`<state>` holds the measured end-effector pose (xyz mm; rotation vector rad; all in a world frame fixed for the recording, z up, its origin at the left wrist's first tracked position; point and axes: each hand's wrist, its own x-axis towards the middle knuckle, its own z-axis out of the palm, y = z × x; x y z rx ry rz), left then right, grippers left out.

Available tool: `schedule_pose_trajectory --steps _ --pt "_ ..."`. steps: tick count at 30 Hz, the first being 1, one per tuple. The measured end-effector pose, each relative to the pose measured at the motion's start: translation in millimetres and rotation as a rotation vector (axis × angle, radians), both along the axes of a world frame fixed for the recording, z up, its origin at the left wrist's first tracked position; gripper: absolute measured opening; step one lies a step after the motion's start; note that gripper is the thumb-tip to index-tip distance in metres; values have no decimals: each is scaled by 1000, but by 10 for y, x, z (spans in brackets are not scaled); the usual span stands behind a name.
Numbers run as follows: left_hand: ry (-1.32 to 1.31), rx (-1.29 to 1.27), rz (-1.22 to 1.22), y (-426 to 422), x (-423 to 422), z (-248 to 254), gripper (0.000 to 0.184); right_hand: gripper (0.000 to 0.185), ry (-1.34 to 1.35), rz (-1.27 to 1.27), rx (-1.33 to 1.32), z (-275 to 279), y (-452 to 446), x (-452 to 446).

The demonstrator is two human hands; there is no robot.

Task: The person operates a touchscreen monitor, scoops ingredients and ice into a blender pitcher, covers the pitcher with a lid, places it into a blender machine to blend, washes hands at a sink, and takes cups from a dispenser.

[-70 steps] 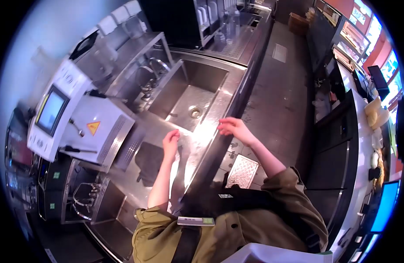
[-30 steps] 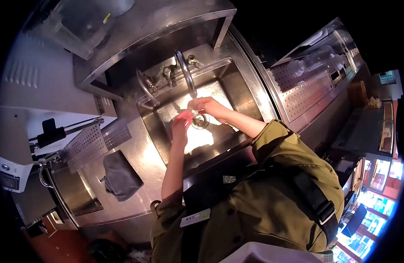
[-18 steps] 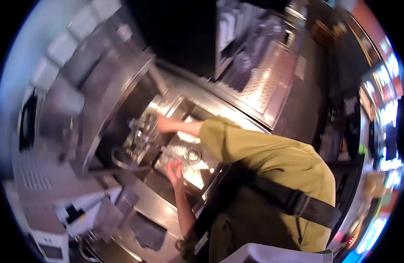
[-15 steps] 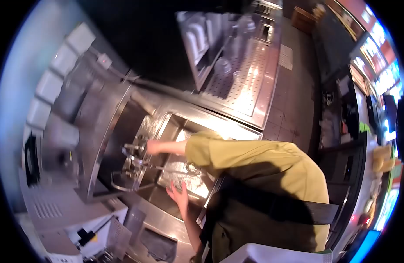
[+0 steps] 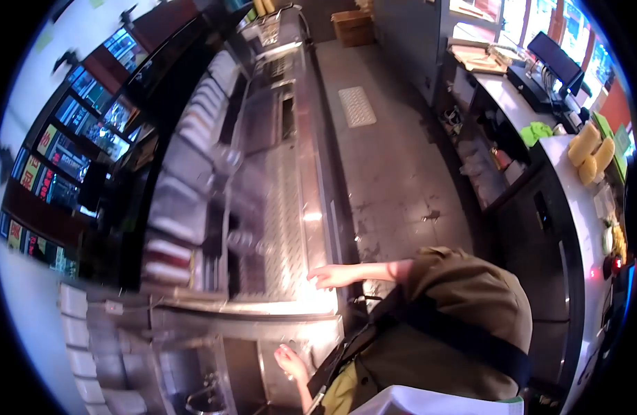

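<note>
My right hand (image 5: 331,276) is over the front edge of the steel counter with its perforated drain plate (image 5: 280,228). Its fingers are loosely bent, and nothing shows in them. Lower down, my left hand (image 5: 289,362) is above the steel sink unit (image 5: 244,360), its fingers slightly curled and apart, with no object visible in it. A faucet (image 5: 206,395) shows at the bottom of the view, some way left of that hand. Motion blur softens both hands.
Grey and white containers (image 5: 180,183) line the back of the counter. A tiled floor (image 5: 394,173) runs alongside, with a drain grate (image 5: 357,106). Across the aisle a side counter (image 5: 574,187) holds yellow fruit-like things (image 5: 589,155), a green cloth (image 5: 536,133) and a monitor (image 5: 557,62).
My view has turned right, away from the sink. My right hand has left the faucet for the counter's edge. My left hand has come up out of the basin.
</note>
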<state>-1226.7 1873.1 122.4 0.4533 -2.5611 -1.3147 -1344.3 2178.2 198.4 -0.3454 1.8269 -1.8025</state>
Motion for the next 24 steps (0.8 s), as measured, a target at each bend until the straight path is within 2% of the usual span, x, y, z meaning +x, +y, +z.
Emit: schedule_pose_trajectory --steps 1,2,3,4,5,6,7,8,10,12,14,16,18,19,20,21,22,23,24 --pt "115 82 -201 287 -270 41 25 47 -1 -16 117 -222 533 -5" --pt "93 -47 -209 622 -544 138 26 46 -42 -33 244 -302 998 56" --pt "191 69 -64 1095 -810 332 30 45 16 -87 234 -588 1402 164" --pt "89 -162 -88 1439 -1048 519 32 42 -43 -66 296 -574 1802 237" --pt "241 -349 -11 1812 -1298 542 30 39 -166 -137 241 -561 2136 307" --pt "260 -317 63 2168 -1507 594 28 37 -293 -211 182 -559 2434 369" --pt "314 -187 -7 2403 -1781 549 26 35 -320 -263 77 -657 2750 360" --pt "308 -234 -107 2821 -1959 898 24 34 -352 -317 -29 -632 2999 311" --pt "394 -269 -196 3137 -2628 661 22 32 -436 -391 24 -521 3529 47" --pt "440 -365 -239 3635 -3355 756 25 32 -439 -411 77 -542 4000 -423" --pt "472 -364 -319 4096 -4195 806 26 32 -457 -505 73 -809 4430 -997" --pt "371 -203 -433 4425 -5180 645 30 32 -432 -538 121 -882 4845 -1633" --pt "40 -133 -437 4713 -6028 561 35 28 -370 -555 122 -1351 5359 -2205" --pt "101 -129 -410 4769 -6548 238 37 24 -318 -674 224 -1635 5629 -2409" --pt "309 -154 -317 4826 -7055 -151 40 21 -325 -708 473 -1706 5906 -2590" --pt "211 -150 -355 4803 -7440 -419 41 23 -308 -818 662 -2013 6193 -2628" --pt "-30 -287 -350 4887 -7524 -253 42 22 -251 -811 977 -2017 6438 -2582" --pt "-185 -144 -331 4878 -7738 -478 44 19 -312 -964 1047 -2212 6674 -2459" --pt "-229 -83 -216 4808 -7906 -887 43 15 -412 -582 1173 -2380 7009 -2290"
